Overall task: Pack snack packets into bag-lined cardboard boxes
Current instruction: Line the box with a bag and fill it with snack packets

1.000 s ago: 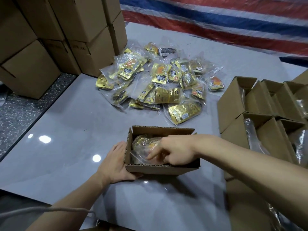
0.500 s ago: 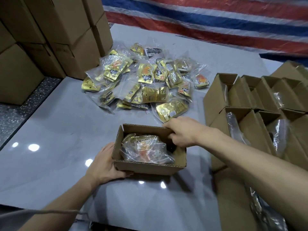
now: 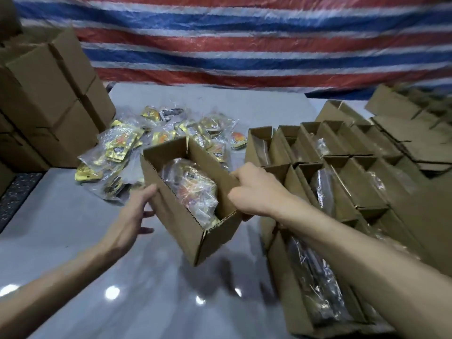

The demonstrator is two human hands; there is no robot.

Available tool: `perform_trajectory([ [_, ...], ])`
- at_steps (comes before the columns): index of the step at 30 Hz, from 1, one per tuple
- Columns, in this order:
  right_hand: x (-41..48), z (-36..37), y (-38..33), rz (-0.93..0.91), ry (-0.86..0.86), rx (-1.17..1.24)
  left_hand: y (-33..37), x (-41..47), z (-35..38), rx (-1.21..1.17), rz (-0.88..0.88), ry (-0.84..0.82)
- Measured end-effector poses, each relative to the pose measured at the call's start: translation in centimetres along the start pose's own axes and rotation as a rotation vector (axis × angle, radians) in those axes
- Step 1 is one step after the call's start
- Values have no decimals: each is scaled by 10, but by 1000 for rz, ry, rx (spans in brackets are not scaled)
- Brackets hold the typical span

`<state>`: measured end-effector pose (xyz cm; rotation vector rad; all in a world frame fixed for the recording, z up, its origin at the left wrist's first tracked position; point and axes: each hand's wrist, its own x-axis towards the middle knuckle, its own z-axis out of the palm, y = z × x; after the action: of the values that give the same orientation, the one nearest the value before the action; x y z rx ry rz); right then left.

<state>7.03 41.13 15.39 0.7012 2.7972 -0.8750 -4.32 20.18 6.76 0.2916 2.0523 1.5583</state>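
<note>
The right hand (image 3: pixel 256 189) gripped one wall of the cardboard box (image 3: pixel 186 231), which was tipped in the air just in front of the pile of snack packets (image 3: pixel 117 148). The left hand (image 3: pixel 133 216) lay flat against its other side. If it tipped more, the bagged packets (image 3: pixel 193 189) inside might spill.

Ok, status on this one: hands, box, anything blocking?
Right hand grips box wall; left hand touches its side. Box held up, tilted, bagged packets inside. Nothing blocking.

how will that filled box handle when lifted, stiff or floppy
Probably stiff: the corrugated box holds its shape while tilted. Likely light: the right hand grips just one wall. Its bagged packets might slide downhill.
</note>
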Motion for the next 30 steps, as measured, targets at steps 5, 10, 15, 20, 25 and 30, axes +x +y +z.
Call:
perform_trajectory([
  [5, -46, -47, 10, 47, 170, 59, 97, -41, 35, 3, -30, -148],
  [10, -88, -93, 38, 117, 300, 4, 156, -47, 108, 40, -63, -212],
  [15, -115, -140, 86, 222, 447, -77, 200, -55, 186, 35, 42, -366],
  [20, -140, -168, 131, 302, 538, -423, 203, -70, 256, 16, 14, -510],
  [25, -159, -173, 165, 382, 550, -493, 189, -77, 307, 68, -84, -681],
  [30, -166, -170, 205, 455, 518, -500, 186, -80, 342, 89, -107, -718],
])
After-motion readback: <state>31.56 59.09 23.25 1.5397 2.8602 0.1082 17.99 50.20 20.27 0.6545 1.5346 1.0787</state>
